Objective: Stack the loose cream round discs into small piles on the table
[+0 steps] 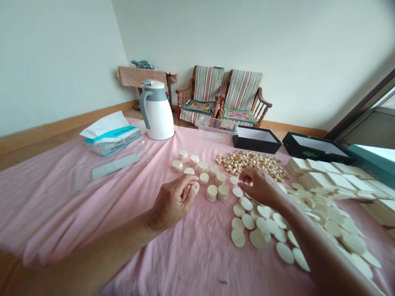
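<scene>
My left hand point(173, 202) hovers over the pink cloth point(77, 213), its fingers curled around a pale wooden disc point(195, 188) that they partly hide. Short stacks of wooden discs point(211, 193) stand just beyond it. My right hand point(257, 186) is bent with its fingertips together, close to a loose disc point(233, 180). Whether those fingertips pinch anything is hidden. Just beyond that hand lies a heap of small round wooden beads point(247, 162). Many flat discs point(257, 239) are spread out below and to the right of it.
Pale wooden blocks point(321, 181) and open black boxes point(256, 139) line the far right of the cloth. A white vacuum jug point(157, 111), a tissue pack point(111, 137) and a plastic tray point(216, 129) stand at the back. Two chairs stand beyond the cloth.
</scene>
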The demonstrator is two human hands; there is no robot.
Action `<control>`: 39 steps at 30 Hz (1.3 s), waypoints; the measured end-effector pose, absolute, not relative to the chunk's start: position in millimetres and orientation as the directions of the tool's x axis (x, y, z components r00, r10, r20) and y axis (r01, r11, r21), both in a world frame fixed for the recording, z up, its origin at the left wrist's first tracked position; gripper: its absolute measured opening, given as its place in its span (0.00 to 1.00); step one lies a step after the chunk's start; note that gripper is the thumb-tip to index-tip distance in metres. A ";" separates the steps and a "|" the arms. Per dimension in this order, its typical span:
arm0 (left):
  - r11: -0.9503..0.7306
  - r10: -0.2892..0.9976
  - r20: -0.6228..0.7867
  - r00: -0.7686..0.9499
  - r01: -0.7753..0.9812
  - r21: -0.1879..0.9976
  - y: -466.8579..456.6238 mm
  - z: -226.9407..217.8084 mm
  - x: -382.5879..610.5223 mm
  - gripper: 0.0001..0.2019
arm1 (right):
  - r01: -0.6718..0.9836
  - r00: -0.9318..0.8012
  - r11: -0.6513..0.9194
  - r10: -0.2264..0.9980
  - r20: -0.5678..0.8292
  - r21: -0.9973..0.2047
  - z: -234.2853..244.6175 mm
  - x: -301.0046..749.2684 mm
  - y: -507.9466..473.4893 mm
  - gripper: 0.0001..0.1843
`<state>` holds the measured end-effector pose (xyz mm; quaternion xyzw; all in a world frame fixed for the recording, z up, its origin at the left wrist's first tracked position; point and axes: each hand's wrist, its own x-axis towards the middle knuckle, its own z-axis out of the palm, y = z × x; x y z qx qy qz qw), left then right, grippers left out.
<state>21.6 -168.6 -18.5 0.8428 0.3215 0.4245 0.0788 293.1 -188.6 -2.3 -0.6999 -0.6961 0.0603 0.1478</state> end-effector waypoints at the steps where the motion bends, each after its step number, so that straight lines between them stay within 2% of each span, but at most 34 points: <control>1: -0.781 0.608 0.665 0.434 0.476 0.404 -168.7 -18.3 21.8 0.08 | 0.962 0.029 -0.009 0.997 0.071 -0.272 1.4 292.9 -191.5 0.05; 4: -0.781 0.605 0.671 0.429 0.482 0.396 -169.3 -16.5 23.0 0.07 | 0.975 -0.015 0.012 1.000 -0.012 -0.222 5.5 289.0 -198.1 0.07; 7: -0.782 0.600 0.678 0.424 0.486 0.389 -169.6 -15.4 23.6 0.07 | 0.978 -0.062 0.057 0.998 -0.020 -0.202 2.6 282.2 -200.6 0.10; 12: -0.781 0.602 0.675 0.426 0.488 0.390 -168.9 -16.8 23.1 0.07 | 0.988 -0.037 0.033 0.999 -0.023 -0.152 -0.9 275.4 -201.4 0.09; 18: -0.786 0.597 0.681 0.424 0.480 0.389 -169.1 -16.1 23.3 0.07 | 0.960 0.016 0.029 0.987 0.159 -0.279 -5.4 283.4 -193.9 0.11; 23: -0.789 0.595 0.680 0.429 0.474 0.391 -168.4 -18.4 22.9 0.08 | 0.961 0.097 -0.014 0.952 0.289 -0.275 -16.0 284.0 -181.2 0.06; 29: -0.776 0.612 0.669 0.422 0.485 0.404 -168.5 -17.5 22.7 0.07 | 0.976 0.108 -0.042 0.947 0.304 -0.215 -25.7 275.9 -173.6 0.06; 33: -0.774 0.613 0.671 0.417 0.487 0.404 -168.9 -16.1 23.4 0.07 | 0.978 0.113 -0.059 0.955 0.275 -0.198 -23.9 276.2 -174.6 0.10; 36: -0.778 0.609 0.673 0.419 0.481 0.405 -168.6 -16.8 23.1 0.06 | 0.976 0.126 -0.065 0.947 0.294 -0.209 -20.4 279.7 -176.2 0.11; 39: -0.781 0.607 0.670 0.427 0.478 0.403 -168.2 -17.7 22.7 0.06 | 0.970 0.072 0.004 0.950 0.305 -0.243 -18.3 281.6 -178.1 0.09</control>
